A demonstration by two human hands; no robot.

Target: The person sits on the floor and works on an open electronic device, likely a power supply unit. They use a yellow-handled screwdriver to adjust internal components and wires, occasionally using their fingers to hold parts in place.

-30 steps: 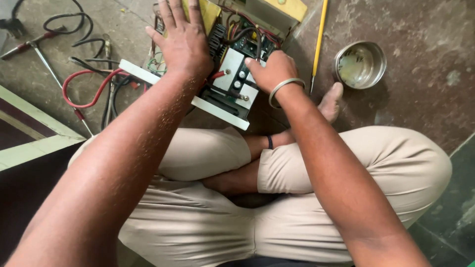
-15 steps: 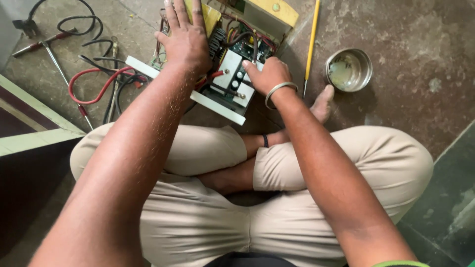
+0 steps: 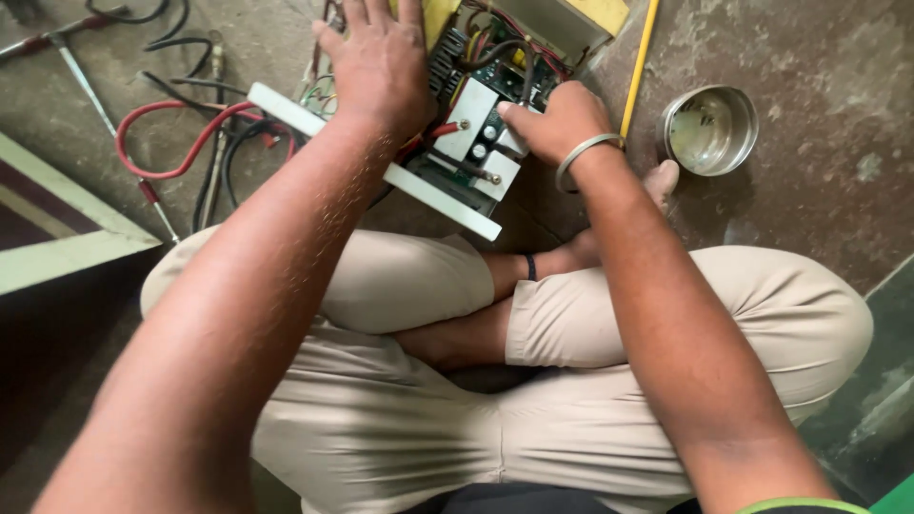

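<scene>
rough grey concrete floor [image 3: 819, 190], stained and mottled, fills the view, with the corner of a pale-bordered mat [image 3: 67, 243] at the left edge and a greenish slab at the lower right. the person sits cross-legged on it in beige trousers, and the opened electrical unit [image 3: 476, 114] lies on the floor just beyond the crossed shins. its long axis runs on a slant, from the upper left down to the lower right, along its white front panel [image 3: 419, 186], which faces the person; the far end reaches the top edge of the view. inside show a dark circuit board, bundled coloured wires, a white block with round terminals, and yellow casing at the back.

the left hand [image 3: 376, 62] lies flat, palm down and fingers spread, pressing on the left part of the unit, gripping nothing. the right hand [image 3: 557, 119], a metal bangle on its wrist, is curled with fingertips on the white terminal block; whether it pinches anything there i cannot tell.

a yellow rod [image 3: 636, 67] lies just right of the unit, and a small round steel bowl [image 3: 709, 128] stands further right. red and black cables [image 3: 190, 143] coil to the left, beside a thin screwdriver [image 3: 100, 109].
</scene>
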